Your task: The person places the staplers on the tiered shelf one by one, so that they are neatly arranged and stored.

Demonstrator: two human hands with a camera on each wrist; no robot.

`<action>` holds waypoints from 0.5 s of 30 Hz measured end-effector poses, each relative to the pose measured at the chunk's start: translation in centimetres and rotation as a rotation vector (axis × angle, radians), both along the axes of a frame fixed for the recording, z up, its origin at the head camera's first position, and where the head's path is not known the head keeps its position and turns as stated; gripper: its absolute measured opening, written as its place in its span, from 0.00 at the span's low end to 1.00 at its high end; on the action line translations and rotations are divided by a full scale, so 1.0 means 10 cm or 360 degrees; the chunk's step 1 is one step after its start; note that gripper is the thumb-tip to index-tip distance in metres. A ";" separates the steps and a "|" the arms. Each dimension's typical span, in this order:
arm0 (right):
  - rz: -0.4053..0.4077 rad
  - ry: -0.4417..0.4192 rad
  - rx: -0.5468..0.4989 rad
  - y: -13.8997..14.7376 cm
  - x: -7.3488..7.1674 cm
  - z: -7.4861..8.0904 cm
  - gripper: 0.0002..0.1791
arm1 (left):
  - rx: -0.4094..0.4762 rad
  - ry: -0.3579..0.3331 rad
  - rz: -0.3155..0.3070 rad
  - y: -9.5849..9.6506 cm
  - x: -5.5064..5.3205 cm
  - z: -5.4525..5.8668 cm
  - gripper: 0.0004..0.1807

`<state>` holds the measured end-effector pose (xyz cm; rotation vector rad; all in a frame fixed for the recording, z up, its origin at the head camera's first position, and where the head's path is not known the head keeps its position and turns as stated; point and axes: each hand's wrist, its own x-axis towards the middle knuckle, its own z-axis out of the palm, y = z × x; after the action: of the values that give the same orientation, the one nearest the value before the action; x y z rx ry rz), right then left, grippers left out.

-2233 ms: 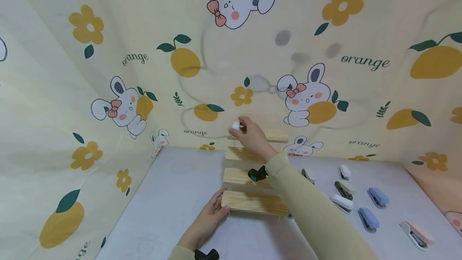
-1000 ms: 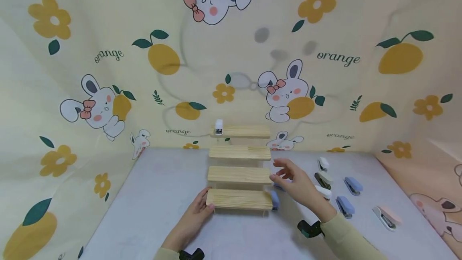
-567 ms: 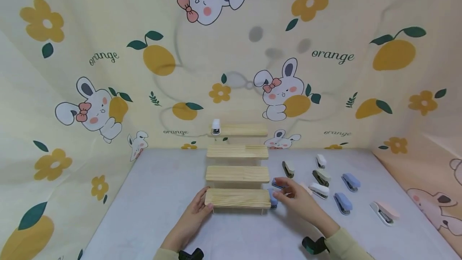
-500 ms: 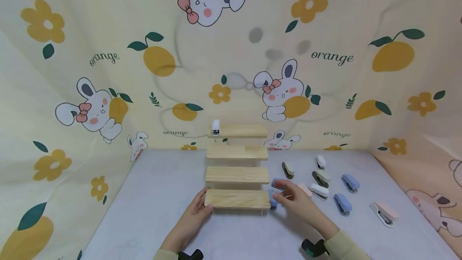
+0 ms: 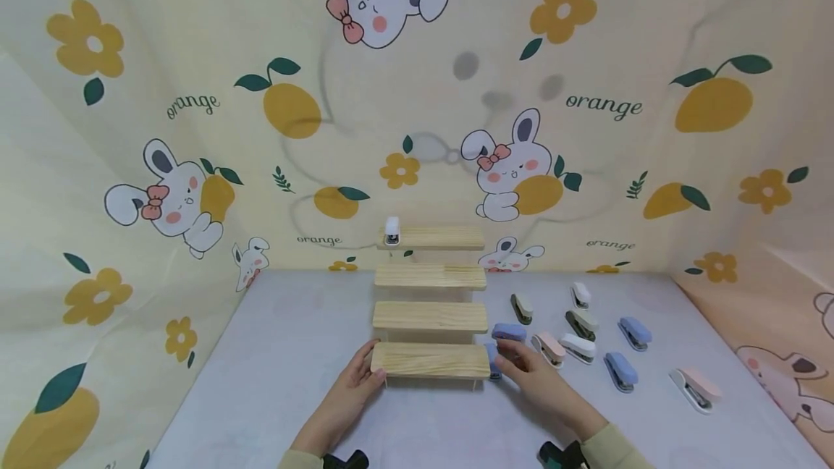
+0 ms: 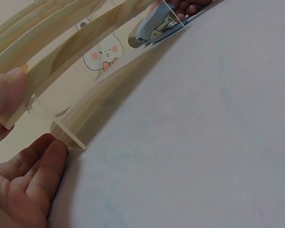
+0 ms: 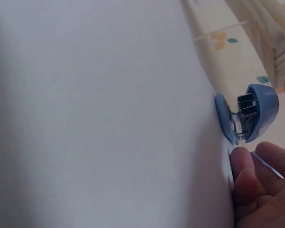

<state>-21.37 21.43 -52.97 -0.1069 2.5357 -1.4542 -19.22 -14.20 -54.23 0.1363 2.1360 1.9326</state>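
A four-tier wooden shelf stand (image 5: 430,360) stands mid-table in the head view, with a white stapler (image 5: 392,231) at the left end of its top tier. My left hand (image 5: 352,386) holds the left end of the lowest tier. Its thumb is on the board in the left wrist view, with fingers lower by the clear leg (image 6: 61,124). My right hand (image 5: 537,378) is at a blue stapler (image 7: 261,111) beside the lowest tier's right end. Its thumb and fingers are spread around the stapler without a visible grip. In the head view, the board and hand partly hide this stapler (image 5: 492,362).
Behind the right hand lie another blue stapler (image 5: 510,332), a pink stapler (image 5: 549,349) and a white one (image 5: 578,347). Several more staplers, including a pink one (image 5: 696,389), are spread rightward. A patterned cloth (image 5: 417,93) hangs behind the table.
The right hand has left the top tier, where the white stapler now rests, and come down to the blue stapler by the lowest tier. The left hand stays on the stand.
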 end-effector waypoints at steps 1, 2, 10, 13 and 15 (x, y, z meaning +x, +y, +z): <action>0.0011 -0.0004 0.0014 0.00 0.01 0.00 0.33 | -0.0005 0.0004 0.0000 0.01 0.00 0.00 0.41; 0.0022 -0.0014 0.0014 0.00 0.01 -0.01 0.34 | -0.0009 0.0007 0.0000 0.01 0.00 0.00 0.41; 0.0020 -0.0019 0.0028 -0.01 0.01 -0.04 0.38 | 0.0007 -0.0004 -0.0015 0.00 0.01 0.00 0.42; 0.0050 -0.0025 0.0013 -0.01 0.00 -0.05 0.38 | 0.0003 -0.0015 -0.0013 0.00 0.01 -0.01 0.42; 0.0064 -0.0037 0.0005 -0.01 0.00 -0.05 0.39 | -0.0010 -0.0015 -0.0011 0.00 0.00 -0.01 0.42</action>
<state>-21.40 21.29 -53.51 -0.1389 2.5026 -1.4285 -19.21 -14.25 -54.35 0.1326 2.1329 1.9186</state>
